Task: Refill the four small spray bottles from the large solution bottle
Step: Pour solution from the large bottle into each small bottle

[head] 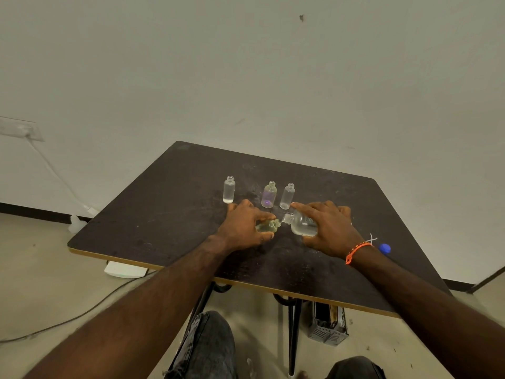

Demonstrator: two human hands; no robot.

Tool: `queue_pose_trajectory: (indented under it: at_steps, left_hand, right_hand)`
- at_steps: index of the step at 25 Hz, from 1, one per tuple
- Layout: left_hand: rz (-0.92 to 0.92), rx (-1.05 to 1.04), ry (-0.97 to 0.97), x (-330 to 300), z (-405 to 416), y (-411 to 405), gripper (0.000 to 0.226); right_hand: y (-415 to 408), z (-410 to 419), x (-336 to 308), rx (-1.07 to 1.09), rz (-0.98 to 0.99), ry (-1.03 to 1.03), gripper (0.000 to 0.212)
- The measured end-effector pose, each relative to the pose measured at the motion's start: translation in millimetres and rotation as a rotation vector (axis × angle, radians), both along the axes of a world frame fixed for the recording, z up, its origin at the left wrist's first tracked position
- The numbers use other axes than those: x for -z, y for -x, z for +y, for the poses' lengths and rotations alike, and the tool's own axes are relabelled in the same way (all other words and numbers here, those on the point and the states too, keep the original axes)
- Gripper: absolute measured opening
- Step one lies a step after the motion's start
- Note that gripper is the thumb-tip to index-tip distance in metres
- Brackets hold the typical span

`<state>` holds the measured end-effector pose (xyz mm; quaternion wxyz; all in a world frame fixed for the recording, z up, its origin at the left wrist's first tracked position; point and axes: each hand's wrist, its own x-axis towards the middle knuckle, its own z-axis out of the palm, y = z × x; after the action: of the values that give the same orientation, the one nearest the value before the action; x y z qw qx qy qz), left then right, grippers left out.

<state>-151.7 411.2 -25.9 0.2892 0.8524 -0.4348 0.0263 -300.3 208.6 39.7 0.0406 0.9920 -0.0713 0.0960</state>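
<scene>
My left hand (pixel 244 227) grips a small clear bottle (pixel 269 225) with yellowish liquid, tilted with its open mouth to the right. My right hand (pixel 329 228) grips the large solution bottle (pixel 302 225), tipped so its neck meets the small bottle's mouth. Three more small bottles stand uncapped behind my hands: a frosted one at the left (pixel 229 190), a purple-tinted one in the middle (pixel 269 195) and a frosted one at the right (pixel 287 196).
Everything sits on a dark scuffed table (pixel 169 203) with a pale front edge. A blue cap (pixel 384 248) and a white string lie by my right wrist. A white device and cable lie on the floor left; a grey crate stands under the table.
</scene>
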Motion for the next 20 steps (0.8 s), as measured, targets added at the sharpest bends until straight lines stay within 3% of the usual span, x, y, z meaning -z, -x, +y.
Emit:
queue_pose_trajectory:
  at_steps: [20]
  left_hand:
    - [0.01, 0.018, -0.01, -0.1, -1.5, 2.1, 0.056]
  right_hand:
    - [2.1, -2.2, -1.0, 0.001, 0.01, 0.025, 0.084]
